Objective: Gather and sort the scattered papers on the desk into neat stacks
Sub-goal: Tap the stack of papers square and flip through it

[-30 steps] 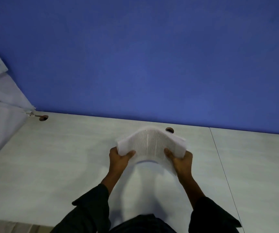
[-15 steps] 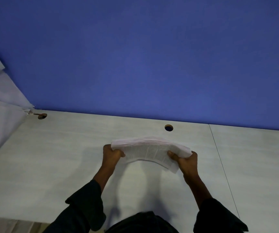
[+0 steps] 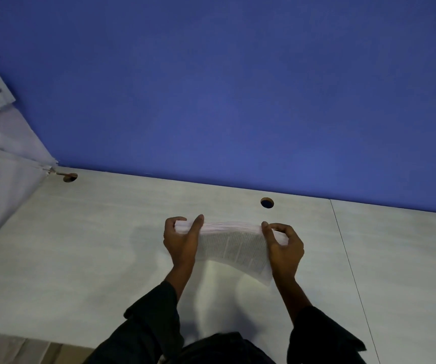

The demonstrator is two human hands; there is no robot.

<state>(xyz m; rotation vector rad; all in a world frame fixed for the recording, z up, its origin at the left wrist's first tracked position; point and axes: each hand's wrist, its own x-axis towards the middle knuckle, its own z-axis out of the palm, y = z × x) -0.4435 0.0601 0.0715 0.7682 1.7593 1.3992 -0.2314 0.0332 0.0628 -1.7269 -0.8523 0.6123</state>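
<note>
Papers (image 3: pixel 231 245) gathered into one thick bundle are held over the middle of the tabletop (image 3: pixel 80 258), near its far edge and just in front of the round cable hole (image 3: pixel 267 203); whether the bundle's lower edge touches the surface or hangs a little above it cannot be told; a loose corner of the bottom sheets droops toward the person on the right side. No other loose sheets show on the pale wood-grain surface, so the gathering looks largely done and the step in hand seems to be squaring the bundle; to do it well, the far long edge wants tapping down flat on the tabletop with a loosened grip so the sheets can slide level, then a quarter turn to tap a short edge; the drooping corner should be tucked in first, or it may crease under the stack. The left hand (image 3: pixel 182 241) grips the left end, thumb stretched up across the top sheet and fingers curled round the edge behind; the right hand (image 3: pixel 283 248) pinches the right end, thumb on top and fingers hooked over the edge. The top sheet carries dense printed text in two columns with a white gutter between; the print is too small and blurred to read; no brand or label is visible.
</note>
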